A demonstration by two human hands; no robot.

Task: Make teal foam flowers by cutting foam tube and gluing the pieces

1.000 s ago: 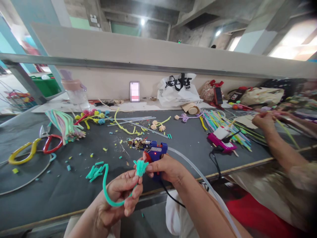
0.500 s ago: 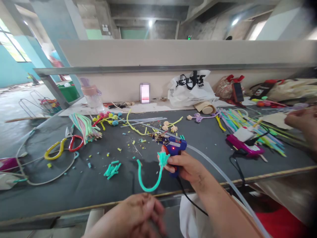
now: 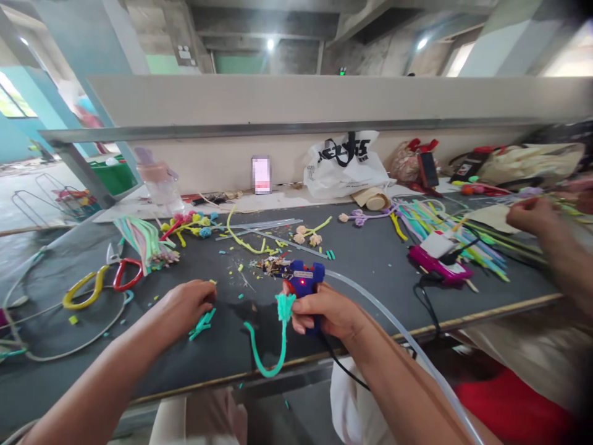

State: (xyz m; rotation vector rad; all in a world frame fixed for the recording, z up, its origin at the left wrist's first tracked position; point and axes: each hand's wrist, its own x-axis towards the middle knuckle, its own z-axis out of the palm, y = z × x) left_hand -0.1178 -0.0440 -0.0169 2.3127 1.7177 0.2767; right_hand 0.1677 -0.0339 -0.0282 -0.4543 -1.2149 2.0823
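My right hand (image 3: pixel 319 309) is wrapped round the handle of a blue glue gun (image 3: pixel 306 272) whose red light is lit. The same hand pinches a teal pipe-cleaner flower (image 3: pixel 286 306) by its head, and its stem hangs down in a curve. My left hand (image 3: pixel 185 306) reaches down onto the table at a small pile of short teal pipe-cleaner pieces (image 3: pixel 202 326). Its fingers are bent and drawn together at the pile; what is between the tips is hidden.
Scissors (image 3: pixel 86 287) and a bundle of pipe cleaners (image 3: pixel 141 238) lie left. Clear plastic tubing (image 3: pixel 375 296) crosses behind my right arm. A magenta glue gun (image 3: pixel 440 266) lies right, near another person's hand (image 3: pixel 532 216). A bottle (image 3: pixel 160 188) and plastic bag (image 3: pixel 345 170) stand behind.
My left hand has moved from the table's front edge up and left to the teal pieces. My right hand still holds the glue gun and flower. The view has shifted slightly right.
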